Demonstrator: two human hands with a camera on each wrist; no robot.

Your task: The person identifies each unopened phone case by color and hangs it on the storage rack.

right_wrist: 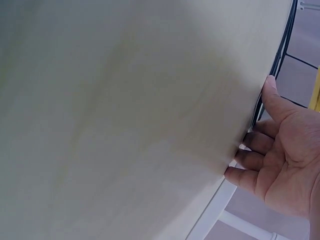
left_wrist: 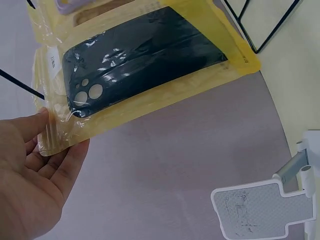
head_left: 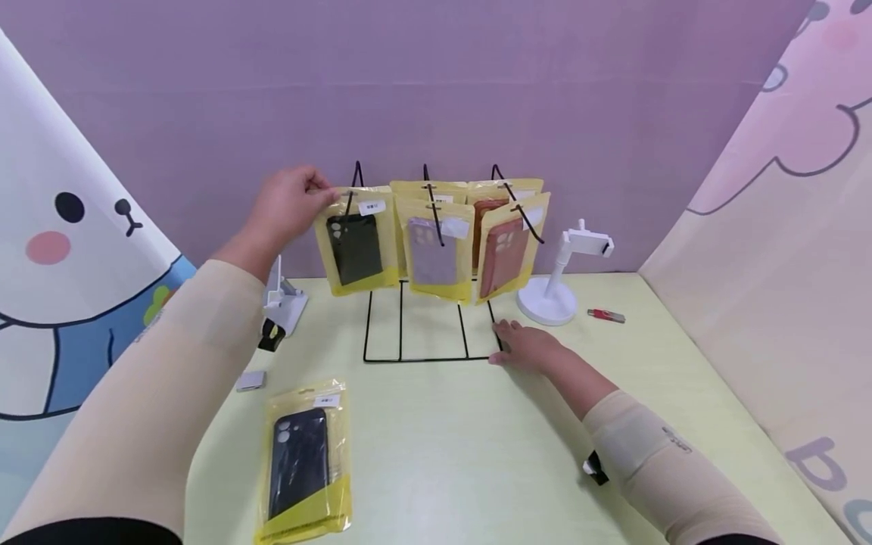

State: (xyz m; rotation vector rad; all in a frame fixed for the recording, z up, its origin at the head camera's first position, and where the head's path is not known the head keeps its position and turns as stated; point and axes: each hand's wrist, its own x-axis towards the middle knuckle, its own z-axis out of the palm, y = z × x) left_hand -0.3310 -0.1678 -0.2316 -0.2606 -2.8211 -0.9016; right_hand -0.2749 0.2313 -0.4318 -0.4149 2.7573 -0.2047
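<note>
My left hand (head_left: 289, 204) pinches the top left corner of a yellow-edged clear pouch (left_wrist: 145, 112) between thumb and fingers. Inside the pouch is a dark green phone case (head_left: 355, 250). The pouch hangs at the left prong of a black wire display rack (head_left: 429, 360), whose prong passes by the pouch's top. My right hand (head_left: 527, 348) rests at the front right corner of the rack's base, its thumb touching the wire and its fingertips on the table in the right wrist view. Pouches with a purple phone case (head_left: 434, 253) and a reddish phone case (head_left: 504, 257) hang alongside, with others behind.
Another pouch with a black phone case (head_left: 300, 458) lies on the table at the front left. A white phone stand (head_left: 548, 299) and a red USB stick (head_left: 605, 316) are to the right. Another white stand (head_left: 289, 306) and a small grey object (head_left: 251, 380) are at left.
</note>
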